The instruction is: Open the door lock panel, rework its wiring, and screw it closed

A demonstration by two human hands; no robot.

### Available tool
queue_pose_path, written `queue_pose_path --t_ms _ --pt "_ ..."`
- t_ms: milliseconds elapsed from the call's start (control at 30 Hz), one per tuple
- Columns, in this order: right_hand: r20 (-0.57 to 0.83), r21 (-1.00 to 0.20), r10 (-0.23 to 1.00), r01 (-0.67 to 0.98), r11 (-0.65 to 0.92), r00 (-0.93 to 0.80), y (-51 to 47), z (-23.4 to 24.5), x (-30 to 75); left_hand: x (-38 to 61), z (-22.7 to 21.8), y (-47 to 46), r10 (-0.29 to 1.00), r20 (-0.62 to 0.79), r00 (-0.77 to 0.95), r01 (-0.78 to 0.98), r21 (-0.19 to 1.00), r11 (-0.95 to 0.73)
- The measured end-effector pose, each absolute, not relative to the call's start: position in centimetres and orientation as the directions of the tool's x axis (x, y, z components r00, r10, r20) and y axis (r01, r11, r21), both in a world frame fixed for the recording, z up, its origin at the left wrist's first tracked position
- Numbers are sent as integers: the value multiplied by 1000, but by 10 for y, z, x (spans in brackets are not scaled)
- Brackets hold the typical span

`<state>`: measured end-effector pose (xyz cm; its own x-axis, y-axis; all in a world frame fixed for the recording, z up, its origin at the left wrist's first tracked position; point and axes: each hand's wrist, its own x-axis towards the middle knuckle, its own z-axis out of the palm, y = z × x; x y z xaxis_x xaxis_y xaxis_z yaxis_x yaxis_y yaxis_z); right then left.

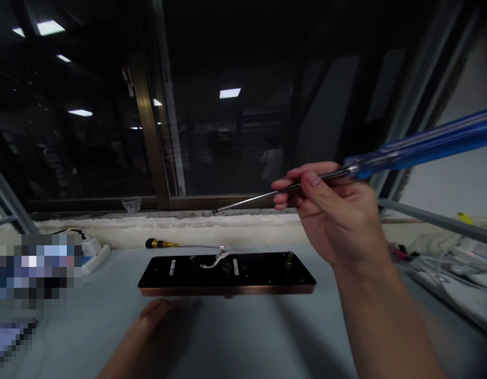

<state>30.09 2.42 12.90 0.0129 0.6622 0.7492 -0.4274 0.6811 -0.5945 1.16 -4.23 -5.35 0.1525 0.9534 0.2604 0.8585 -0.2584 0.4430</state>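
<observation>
My right hand [330, 213] is raised over the table, fingers pinched round the metal shaft of a long screwdriver with a blue handle [425, 145]. Its tip points left toward the window sill. My left hand [159, 316] rests flat on the grey table, fingers stretched out, just in front of a flat black plate with a copper edge [263, 276]. A short white strip [214, 260] lies on the plate's top. Behind the plate lies a second screwdriver with a black and yellow handle [164, 243].
A dark window with a bronze frame [149, 121] fills the back. A small clear cup [131, 203] stands on the sill. A white power strip [91, 247] sits at the left, white cables and gear [444, 263] at the right. A pixelated patch covers the left edge.
</observation>
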Motion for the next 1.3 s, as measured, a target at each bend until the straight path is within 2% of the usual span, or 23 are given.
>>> queue_pose_path --t_ms 133,433,533,633,733,800,833,933,1000,1133,1300 --pt "782 -578 623 -410 705 -30 15 127 298 25 -48 -40 963 145 229 878 396 -268" --pt "780 -612 620 -316 725 -86 18 124 297 28 -44 -34 981 68 183 905 377 -195" --pt "782 -618 617 -227 752 -86 22 123 305 33 -41 -36 972 89 215 908 348 -233" --pt "780 -624 620 -191 757 -91 24 124 316 56 -23 -44 959 171 224 848 451 -278" --pt "768 -627 638 -273 730 -58 22 127 327 93 13 -48 956 206 209 638 713 -293" --pt "760 -611 650 -355 707 -13 19 131 333 116 41 -42 957 233 175 367 886 -283" --pt "760 -594 650 -397 700 8 17 133 336 126 54 -37 955 250 160 222 934 -281" --pt "761 -538 643 -474 697 82 13 138 342 148 88 -17 917 396 55 -180 907 -381" --pt "748 -515 649 -492 702 143 11 140 344 158 102 -7 903 429 25 -326 857 -398" --pt "732 -487 642 -485 727 229 13 143 344 172 114 -1 890 453 56 -421 819 -391" --pt "749 -493 629 -460 739 208 17 142 343 172 113 3 898 439 7 -411 820 -398"
